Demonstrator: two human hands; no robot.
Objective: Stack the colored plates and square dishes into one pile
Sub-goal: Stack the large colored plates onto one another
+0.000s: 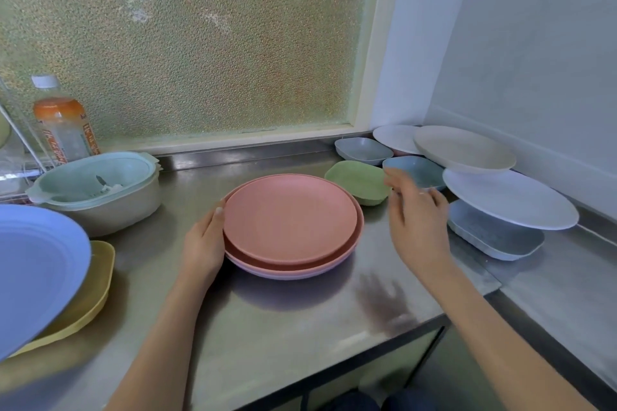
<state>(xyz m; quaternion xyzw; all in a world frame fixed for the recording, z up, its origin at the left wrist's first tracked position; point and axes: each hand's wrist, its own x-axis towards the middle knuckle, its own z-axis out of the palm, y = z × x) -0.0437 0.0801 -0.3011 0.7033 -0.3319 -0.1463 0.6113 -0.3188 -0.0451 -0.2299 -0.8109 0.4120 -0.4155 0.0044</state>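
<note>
On the steel counter (273,337), I had my left hand (203,245) pressed flat against the nine o'clock rim of the pile (292,227), fingers together and steadying rather than gripping: a salmon plate (288,217) lay on top, a second pink one under it and a paler lilac one at the bottom. My right hand (417,213) hung at three o'clock of the pile, fingers spread and holding nothing, blurred, just short of the small dishes. At one o'clock a green square dish (359,180) sat just beside the pile, with a blue square dish (415,170) behind my fingertips and a grey-blue one (364,149) farther back by the window sill. To the right, white and beige plates (464,148) perched loosely on other dishes, a large white plate (510,198) overhanging a grey square dish (494,233). I judged the round plates partly gathered and the step in hand a reach for the next piece; that called for closing on a dish rim without knocking the perched plates.
</note>
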